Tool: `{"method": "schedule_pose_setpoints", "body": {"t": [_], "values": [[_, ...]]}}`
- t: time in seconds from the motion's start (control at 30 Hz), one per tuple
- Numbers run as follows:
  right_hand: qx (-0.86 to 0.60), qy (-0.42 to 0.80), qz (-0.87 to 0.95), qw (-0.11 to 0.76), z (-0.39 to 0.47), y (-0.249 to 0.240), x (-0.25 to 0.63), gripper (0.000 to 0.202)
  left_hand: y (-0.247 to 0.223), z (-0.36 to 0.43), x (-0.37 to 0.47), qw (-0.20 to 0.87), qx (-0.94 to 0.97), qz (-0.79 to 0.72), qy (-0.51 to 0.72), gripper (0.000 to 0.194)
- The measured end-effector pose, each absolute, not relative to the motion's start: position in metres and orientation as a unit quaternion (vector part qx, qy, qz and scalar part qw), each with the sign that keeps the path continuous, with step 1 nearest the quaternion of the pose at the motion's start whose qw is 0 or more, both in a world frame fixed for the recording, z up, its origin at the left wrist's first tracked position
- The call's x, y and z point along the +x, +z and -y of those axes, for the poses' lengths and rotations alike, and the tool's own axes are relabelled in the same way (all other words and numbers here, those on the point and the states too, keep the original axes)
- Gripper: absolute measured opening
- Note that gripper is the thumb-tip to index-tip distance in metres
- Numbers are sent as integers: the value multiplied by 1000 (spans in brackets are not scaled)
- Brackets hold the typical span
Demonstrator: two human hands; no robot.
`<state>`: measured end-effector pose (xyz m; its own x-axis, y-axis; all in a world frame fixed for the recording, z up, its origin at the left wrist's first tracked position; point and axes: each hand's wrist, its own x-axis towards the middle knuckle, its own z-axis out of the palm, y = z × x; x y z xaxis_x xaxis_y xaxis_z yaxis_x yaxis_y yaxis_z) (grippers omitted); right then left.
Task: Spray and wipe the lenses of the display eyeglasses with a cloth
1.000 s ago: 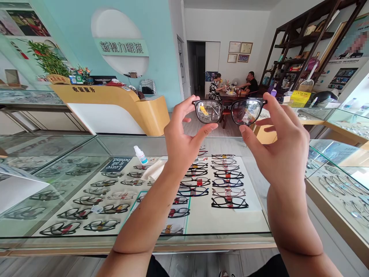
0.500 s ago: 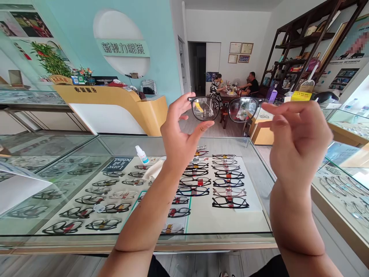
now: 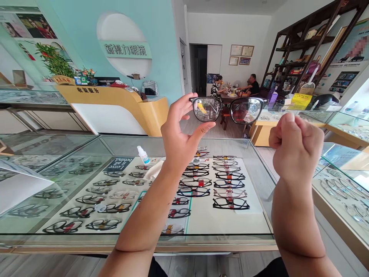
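Observation:
A pair of black-framed eyeglasses (image 3: 226,105) is held up in front of me. My left hand (image 3: 180,132) grips them at their left end, fingers up by the rim and thumb below the left lens. Small coloured marks show on both lenses. My right hand (image 3: 298,148) is raised to the right, apart from the glasses, closed with its thumb against the curled fingers; nothing shows in it. Below both hands lies a glass display counter (image 3: 230,227) with rows of eyeglasses inside. A small white bottle (image 3: 143,155) and a pale cloth (image 3: 155,170) are on its top.
A white panel (image 3: 23,184) stands on the counter at left. Another glass showcase (image 3: 343,196) runs along the right. Beyond are a wooden reception desk (image 3: 115,104), a dark shelf (image 3: 302,50) and two people (image 3: 252,85) at a table.
My right hand has come away from the right end of the glasses, and its fingers have curled closed. My left hand still holds the glasses at nearly the same place.

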<state>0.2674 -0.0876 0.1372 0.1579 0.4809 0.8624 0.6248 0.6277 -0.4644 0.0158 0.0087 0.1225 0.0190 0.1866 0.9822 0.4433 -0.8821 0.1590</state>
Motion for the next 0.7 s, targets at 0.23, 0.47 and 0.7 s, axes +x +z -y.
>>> {"method": "schedule_pose_setpoints", "body": {"t": [0.23, 0.47, 0.7], "values": [[-444, -54, 611, 653, 83, 143, 261, 57, 123, -6, 14, 99, -710, 235, -656, 88], [-420, -95, 603, 672, 85, 144, 260, 22, 125, -2, 13, 121, -704, 241, -658, 83], [-456, -97, 625, 626, 83, 144, 265, 45, 126, -1, 12, 121, -702, 244, -658, 84]]}}
